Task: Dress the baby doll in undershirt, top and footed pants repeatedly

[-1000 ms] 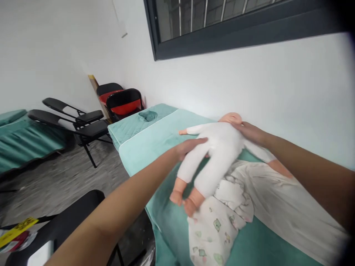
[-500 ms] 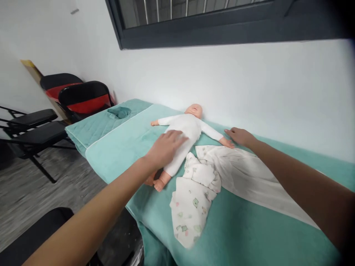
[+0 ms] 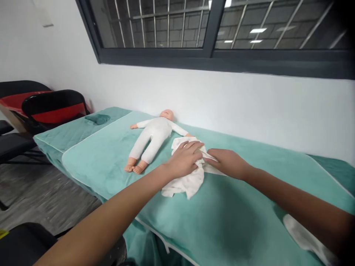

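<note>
A baby doll [image 3: 155, 131] in a white bodysuit lies on its back on the green-covered bed [image 3: 116, 155], arms spread, head toward the wall. Beside its left arm lies a crumpled white baby garment [image 3: 184, 186]. My left hand [image 3: 184, 160] is over the garment's middle, its thumb and fingers closed on the fabric. Close to its right, my right hand [image 3: 231, 162] pinches a raised edge of the same garment. Both hands cover part of the cloth, and the print seen earlier is hardly visible.
Another white cloth [image 3: 307, 236] lies at the lower right, partly behind my right forearm. Black-and-red folding chairs [image 3: 55, 107] stand beyond the bed's left end. A face hole [image 3: 97, 119] opens in the cover. The wall and barred window [image 3: 155, 29] bound the far side.
My hands have come together over the garment and gripped it. The garment is bunched up, and the long white cloth no longer stretches to the right. The view has turned rightward and up.
</note>
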The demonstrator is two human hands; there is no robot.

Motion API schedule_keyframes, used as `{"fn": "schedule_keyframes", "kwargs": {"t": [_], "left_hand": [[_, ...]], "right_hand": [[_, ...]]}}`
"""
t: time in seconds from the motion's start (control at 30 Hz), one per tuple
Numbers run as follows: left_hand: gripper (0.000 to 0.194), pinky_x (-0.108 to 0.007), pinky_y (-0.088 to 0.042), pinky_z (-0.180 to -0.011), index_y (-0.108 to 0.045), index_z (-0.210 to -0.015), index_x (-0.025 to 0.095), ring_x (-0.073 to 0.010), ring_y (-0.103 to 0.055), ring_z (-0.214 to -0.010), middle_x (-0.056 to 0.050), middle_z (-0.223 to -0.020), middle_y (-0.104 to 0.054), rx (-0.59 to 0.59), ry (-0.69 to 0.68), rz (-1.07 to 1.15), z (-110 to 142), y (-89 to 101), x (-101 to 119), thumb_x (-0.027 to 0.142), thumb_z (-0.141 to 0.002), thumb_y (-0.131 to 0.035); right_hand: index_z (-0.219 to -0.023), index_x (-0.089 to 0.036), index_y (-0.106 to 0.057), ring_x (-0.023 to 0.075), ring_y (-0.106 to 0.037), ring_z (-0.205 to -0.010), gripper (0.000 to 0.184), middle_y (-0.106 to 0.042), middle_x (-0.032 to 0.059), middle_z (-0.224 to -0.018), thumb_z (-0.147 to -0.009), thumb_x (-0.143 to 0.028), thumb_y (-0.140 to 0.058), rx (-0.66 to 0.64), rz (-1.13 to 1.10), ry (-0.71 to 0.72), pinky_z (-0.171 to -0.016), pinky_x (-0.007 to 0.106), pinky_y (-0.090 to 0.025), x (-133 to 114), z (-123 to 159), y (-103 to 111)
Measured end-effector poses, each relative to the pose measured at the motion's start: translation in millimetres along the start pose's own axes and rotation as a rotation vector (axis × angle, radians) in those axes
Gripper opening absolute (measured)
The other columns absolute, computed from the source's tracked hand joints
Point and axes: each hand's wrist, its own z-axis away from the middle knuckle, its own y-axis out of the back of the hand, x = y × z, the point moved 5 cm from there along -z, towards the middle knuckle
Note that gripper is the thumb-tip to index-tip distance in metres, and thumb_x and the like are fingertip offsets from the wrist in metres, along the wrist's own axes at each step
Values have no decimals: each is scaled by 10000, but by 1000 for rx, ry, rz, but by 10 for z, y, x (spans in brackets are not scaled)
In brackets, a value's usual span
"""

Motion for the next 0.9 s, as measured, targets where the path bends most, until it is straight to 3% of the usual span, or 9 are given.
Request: {"fn": "schedule_keyframes", "kwargs": {"t": [0.1,0.23,0.37,0.47,0.57,0.67,0.73,0.83,0.9], "left_hand": [[88,-435,-402,-996,-582,-903,206,-256,-581,-1114,-87,-1122,-666,3,92,31,-252,28,132,217,-820,-608],[57,-354,-424,-828,-522,-830,216,-207,-591,-851,-19,-844,-630,248,274,112,-387,291,248,250,-839,-567],[112,-277,-428,-692,-464,-851,229,-154,-536,-736,21,-807,-577,606,538,432,-231,484,412,277,-841,-565],[153,-269,-478,-718,-471,-923,237,-154,-575,-790,9,-884,-593,702,652,641,49,442,595,312,-848,-582],[361,-353,-489,-972,-520,-1164,269,-227,-579,-1145,-53,-1226,-594,585,639,687,540,343,753,354,-832,-632],[682,-469,-396,-1132,-500,-1341,341,-317,-422,-1377,-58,-1477,-428,442,725,539,1352,224,702,374,-711,-758],[626,-509,-413,-1121,-493,-1331,349,-324,-482,-1330,-60,-1425,-486,531,934,525,2053,162,504,388,-744,-706],[569,-522,-471,-1058,-497,-1264,340,-326,-580,-1203,-33,-1263,-611,703,1282,477,3077,96,250,471,-742,-683],[565,-539,-511,-984,-568,-1141,239,-355,-635,-1067,-59,-1124,-662,821,1407,400,3584,109,247,521,-675,-720]], "right_hand": [[-753,-260,-503,191,-550,-660,351,-623,4,-735,-968,-501,-365,38,-113,-16,-588,305,-350,-305,309,336],[-890,-275,-571,207,-585,-701,271,-673,7,-840,-906,-530,-480,110,-290,-237,-590,304,-408,-106,699,555],[-1081,-261,-616,289,-634,-976,407,-692,56,-1085,-826,-577,-589,193,-506,-371,-816,393,-499,109,961,280],[-1145,-272,-632,320,-586,-1167,443,-679,61,-1202,-818,-568,-601,244,-919,-304,-1008,478,-445,-127,980,-204],[-1153,-444,-645,299,-588,-1218,383,-656,-49,-1294,-789,-560,-609,205,-1555,-254,-976,507,-481,-694,826,-770],[-867,-597,-675,315,-610,-1194,263,-680,-230,-1168,-615,-658,-634,133,-1959,-161,-800,519,-535,-1445,532,-1205],[-988,-539,-693,292,-611,-1199,293,-663,-167,-1245,-712,-590,-609,-45,-2041,-102,-832,486,-538,-1971,353,-1465],[-1123,-428,-677,267,-658,-1096,491,-696,-62,-1210,-638,-468,-750,-347,-1886,-66,-856,426,-528,-2598,316,-1884],[-1165,-314,-664,223,-669,-1039,558,-693,-5,-1213,-631,-428,-779,-360,-1750,-149,-874,365,-500,-2763,450,-2179]]}}
